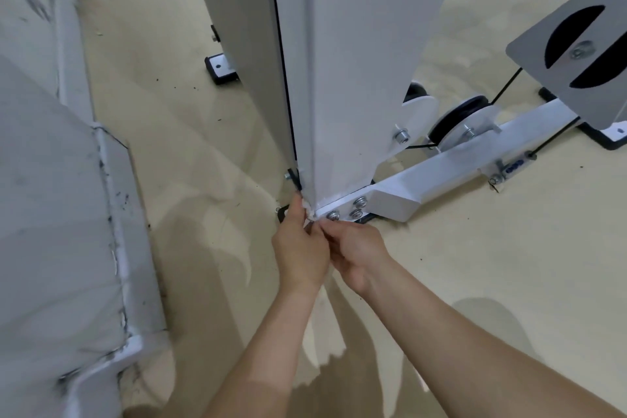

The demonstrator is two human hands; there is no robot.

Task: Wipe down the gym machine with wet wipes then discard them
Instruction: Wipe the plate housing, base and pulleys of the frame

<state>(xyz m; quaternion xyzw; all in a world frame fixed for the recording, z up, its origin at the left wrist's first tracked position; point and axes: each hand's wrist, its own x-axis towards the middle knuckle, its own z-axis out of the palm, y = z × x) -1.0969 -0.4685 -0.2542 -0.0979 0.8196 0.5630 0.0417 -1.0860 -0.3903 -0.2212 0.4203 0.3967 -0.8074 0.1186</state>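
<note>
Head view, centre: my left hand (300, 248) and right hand (356, 258) pinch the wipe (309, 214) to reach the machine (356, 78) base corner.

My left hand (300, 248) and right hand (356, 254) meet at the foot of the machine's column (356, 78), touching, with the wipe (309, 214) pinched between them at its corner. The bolts (353, 209) sit just right of that. A beam (441, 173) runs off right, pulley (454, 122) on it. The pad (51, 214) sits well left.
</note>
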